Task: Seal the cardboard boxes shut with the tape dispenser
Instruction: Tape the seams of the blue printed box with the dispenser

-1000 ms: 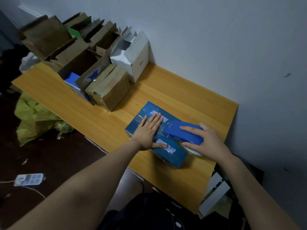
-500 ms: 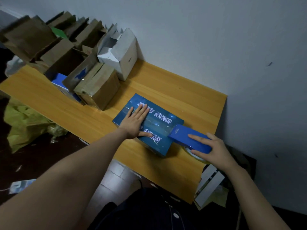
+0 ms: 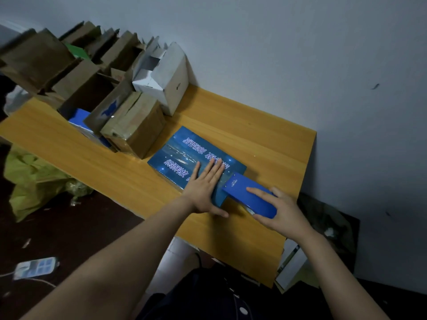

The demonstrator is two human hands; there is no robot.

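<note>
A pale wall (image 3: 300, 54) is met by one orange wooden worktop (image 3: 265, 139). Several brown cardboard boxes (image 3: 136, 125) and one white box (image 3: 171, 86) are piled far left. One blue box (image 3: 180, 148), its white characters unreadable, is pressed by the flat, straight-fingered left hand (image 3: 203, 190). One blue tape dispenser (image 3: 245, 192), at the box's near end, is gripped by the right hand (image 3: 282, 213).

Tape roll (image 3: 249, 209) mostly hidden under dispenser (image 3: 250, 196); box pile (image 3: 34, 58) blurred, cut by left edge.

Wooden table (image 3: 254, 139) against pale wall (image 3: 277, 42); floor (image 3: 69, 227) dark, perhaps tiled.
</note>
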